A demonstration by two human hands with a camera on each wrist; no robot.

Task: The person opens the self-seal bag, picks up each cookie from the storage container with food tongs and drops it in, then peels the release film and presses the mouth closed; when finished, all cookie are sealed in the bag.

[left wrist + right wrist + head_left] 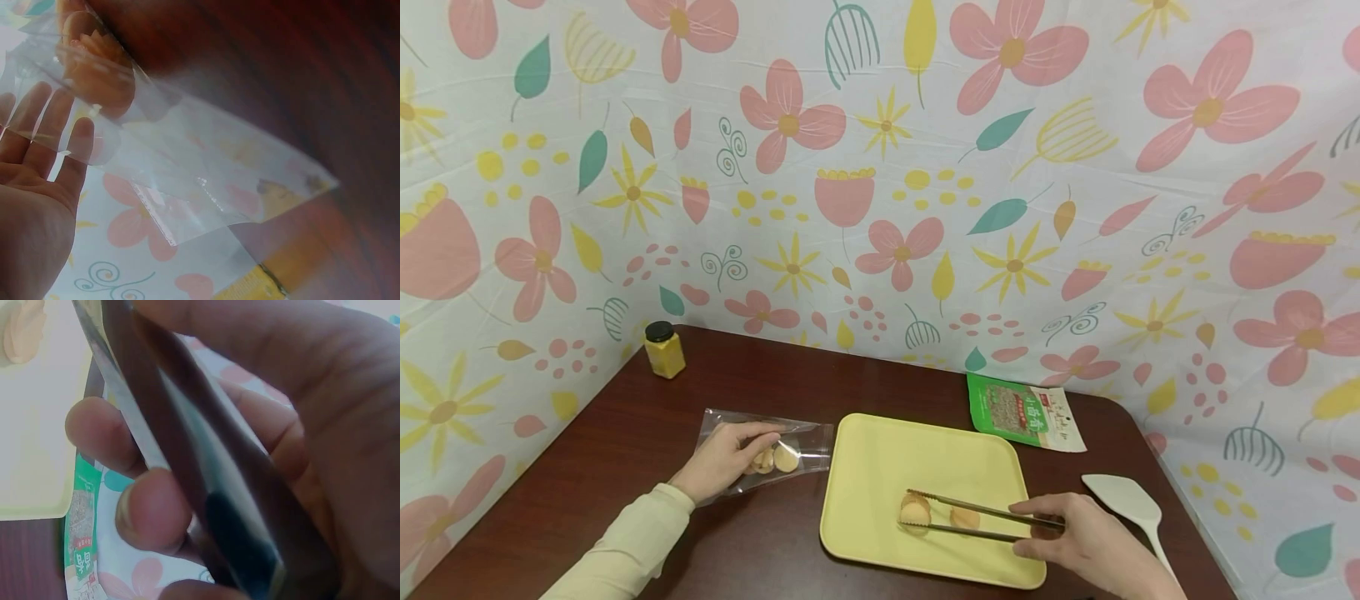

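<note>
My left hand (730, 454) pinches a clear plastic bag (812, 442) left of the yellow tray (868, 450); several round tan biscuits (786, 456) show through its film. In the left wrist view, the other fingers (37, 119) lie loosely extended behind the film. My right hand (1071, 533) grips dark metal tongs (977, 507) over the tray's front right. Their toothed tips straddle a tan biscuit (915, 512) that seems to overlap another; whether they touch it, I cannot tell. A further biscuit (964, 519) lies between the tong arms on the tray.
A green-and-white food packet (1022, 412) lies behind the tray's right corner. To the right of my right hand is a white spatula (1123, 496). A yellow jar (665, 352) with a black lid stands back left on the dark wooden table (760, 367). Flower-printed cloth surrounds the table.
</note>
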